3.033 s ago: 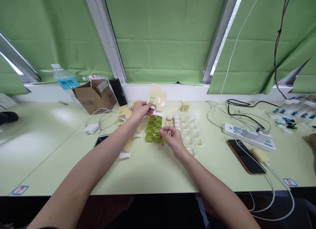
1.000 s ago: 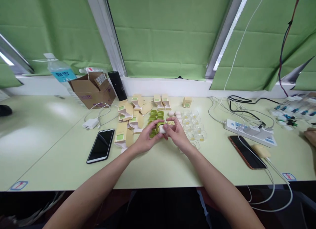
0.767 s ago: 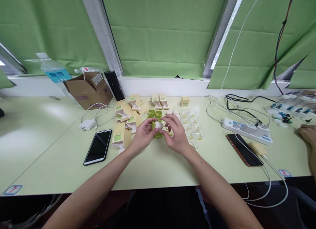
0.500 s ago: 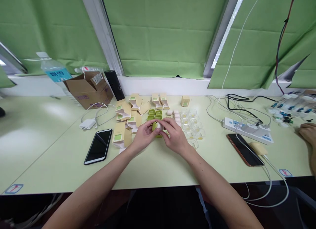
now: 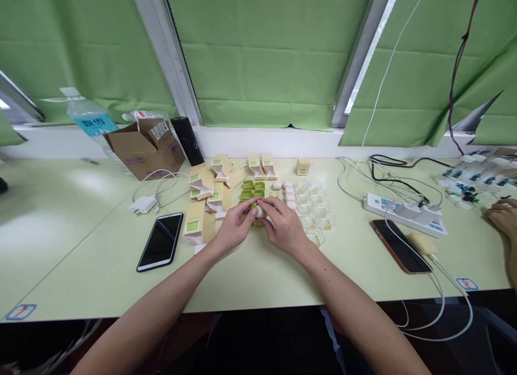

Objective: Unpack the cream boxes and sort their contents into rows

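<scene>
Over the middle of the table, my left hand and my right hand close their fingertips around a small green-and-white case. Its white side faces me, and fingers cover much of it. Just beyond are several small green cases, partly hidden by my hands. Small yellowish pieces lie beside them. A column of small pale pink blocks follows to the right, then rows of clear plastic covers. To the left, opened cream paper boxes lie in a loose pile.
A black phone and white charger lie left, before a cardboard box. On the right are a power strip, another phone and cables. Another person's hand rests at the far right, near small clear bottles.
The case has turned between my fingers, so more white and less green shows. A pink block at the near end of the green cases appears slightly lower with the view; both hands stay together.
</scene>
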`<state>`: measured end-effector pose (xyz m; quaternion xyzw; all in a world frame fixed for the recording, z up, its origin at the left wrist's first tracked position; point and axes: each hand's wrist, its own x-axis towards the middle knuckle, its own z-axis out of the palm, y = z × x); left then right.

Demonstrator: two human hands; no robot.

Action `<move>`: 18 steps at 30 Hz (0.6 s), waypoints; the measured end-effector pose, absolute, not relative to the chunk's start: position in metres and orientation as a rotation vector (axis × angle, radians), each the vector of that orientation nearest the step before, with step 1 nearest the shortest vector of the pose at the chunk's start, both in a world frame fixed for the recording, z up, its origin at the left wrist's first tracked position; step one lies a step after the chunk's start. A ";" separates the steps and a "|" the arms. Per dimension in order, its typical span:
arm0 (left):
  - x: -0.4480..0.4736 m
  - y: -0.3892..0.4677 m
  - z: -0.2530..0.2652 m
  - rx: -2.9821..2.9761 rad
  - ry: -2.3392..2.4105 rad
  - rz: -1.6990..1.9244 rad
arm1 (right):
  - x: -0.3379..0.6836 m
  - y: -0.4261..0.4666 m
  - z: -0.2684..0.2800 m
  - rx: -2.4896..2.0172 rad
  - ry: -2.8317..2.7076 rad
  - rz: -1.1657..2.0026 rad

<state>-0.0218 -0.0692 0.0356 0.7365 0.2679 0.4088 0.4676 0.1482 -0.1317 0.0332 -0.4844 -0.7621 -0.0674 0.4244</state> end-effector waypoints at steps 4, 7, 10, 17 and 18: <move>-0.022 -0.070 0.036 1.800 0.657 0.972 | 0.148 -0.132 0.033 -1.208 -1.905 -0.193; -0.020 -0.072 0.036 1.833 0.701 0.990 | 0.148 -0.132 0.034 -1.207 -1.913 -0.206; -0.018 -0.073 0.037 1.926 0.772 1.012 | 0.145 -0.133 0.034 -1.243 -1.925 -0.226; -0.015 -0.077 0.046 2.056 0.841 1.075 | 0.133 -0.135 0.035 -1.409 -1.928 -0.321; -0.015 -0.077 0.048 2.044 0.847 1.064 | 0.132 -0.135 0.036 -1.424 -1.936 -0.325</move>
